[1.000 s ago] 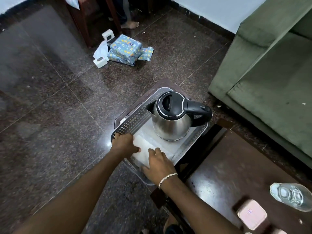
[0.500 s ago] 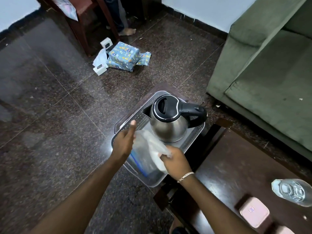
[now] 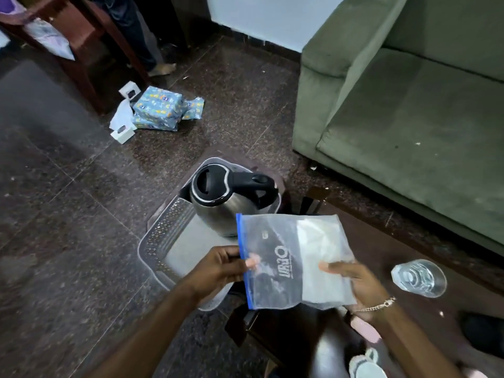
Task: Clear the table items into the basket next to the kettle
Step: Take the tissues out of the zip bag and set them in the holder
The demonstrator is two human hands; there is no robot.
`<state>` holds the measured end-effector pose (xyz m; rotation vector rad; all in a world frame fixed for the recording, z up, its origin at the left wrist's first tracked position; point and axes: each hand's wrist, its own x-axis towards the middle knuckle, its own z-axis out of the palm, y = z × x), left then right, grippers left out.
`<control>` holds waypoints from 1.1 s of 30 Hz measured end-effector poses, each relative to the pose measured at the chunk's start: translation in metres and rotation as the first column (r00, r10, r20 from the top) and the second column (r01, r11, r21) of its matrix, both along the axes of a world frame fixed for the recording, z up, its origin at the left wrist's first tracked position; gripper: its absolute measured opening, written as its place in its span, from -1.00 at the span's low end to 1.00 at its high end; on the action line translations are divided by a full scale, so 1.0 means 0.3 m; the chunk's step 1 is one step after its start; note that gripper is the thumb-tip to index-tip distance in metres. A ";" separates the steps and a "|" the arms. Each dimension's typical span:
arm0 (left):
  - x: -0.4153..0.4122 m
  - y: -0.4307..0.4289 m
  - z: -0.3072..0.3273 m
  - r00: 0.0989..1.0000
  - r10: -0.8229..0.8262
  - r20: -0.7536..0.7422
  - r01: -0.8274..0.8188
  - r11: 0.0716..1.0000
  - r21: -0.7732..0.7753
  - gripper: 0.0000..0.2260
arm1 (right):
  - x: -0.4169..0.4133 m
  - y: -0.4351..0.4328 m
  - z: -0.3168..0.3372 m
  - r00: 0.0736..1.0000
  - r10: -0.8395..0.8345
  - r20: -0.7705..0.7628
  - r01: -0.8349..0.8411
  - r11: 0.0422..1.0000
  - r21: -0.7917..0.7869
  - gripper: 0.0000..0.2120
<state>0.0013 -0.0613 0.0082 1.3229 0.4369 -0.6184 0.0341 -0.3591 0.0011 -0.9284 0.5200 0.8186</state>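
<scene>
Two grips on one bag right now: we hold the clear zip bag (image 3: 294, 260) up flat, in front of the kettle (image 3: 218, 197). Our left grip (image 3: 218, 268) pinches the edge with the blue zip strip, thumb on top, fingers curled below. Our right grip (image 3: 351, 279) has the opposite side, thumb lying on the plastic and fingers tucked beneath, a chain bracelet (image 3: 376, 306) at the wrist. Something white fills the bag's right half. The left half is see-through with printed lettering, too blurred for us to read. The bag is off the surface (image 3: 381, 255) and out of the basket (image 3: 161, 241), up in the air over the basket's near right corner, hiding the kettle's foot from us. That steel kettle stands upright in the far part of the clear perforated basket. To the right, a drinking glass (image 3: 418, 278) sits on the dark surface, apart from the bag. A pink item (image 3: 365, 330) peeks out below our right wrist. Beyond, a green sofa (image 3: 409, 105), and a blue wrapped parcel (image 3: 158, 111) on the floor (image 3: 68, 214).
</scene>
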 end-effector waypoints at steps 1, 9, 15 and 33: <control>0.010 -0.037 0.019 1.000 -0.026 0.016 0.026 1.000 -0.005 -0.76 | -0.005 -0.045 -0.001 0.999 -0.035 -0.018 0.035 0.999 -0.012 -0.63; 0.130 -0.435 0.162 0.979 -0.102 0.178 0.109 0.994 -0.031 -0.79 | -0.060 -0.357 0.043 0.948 -0.095 0.303 0.238 0.845 -0.480 -0.34; 0.176 -0.769 0.205 0.934 -0.220 0.282 0.225 0.974 0.013 -0.66 | -0.160 -0.467 0.213 0.775 0.028 0.631 0.476 0.631 -0.613 -0.52; 0.096 -1.210 0.236 0.885 -0.396 0.245 0.403 0.915 0.021 -0.82 | -0.295 -0.697 0.294 0.741 -0.108 0.662 0.560 0.644 -0.521 -0.87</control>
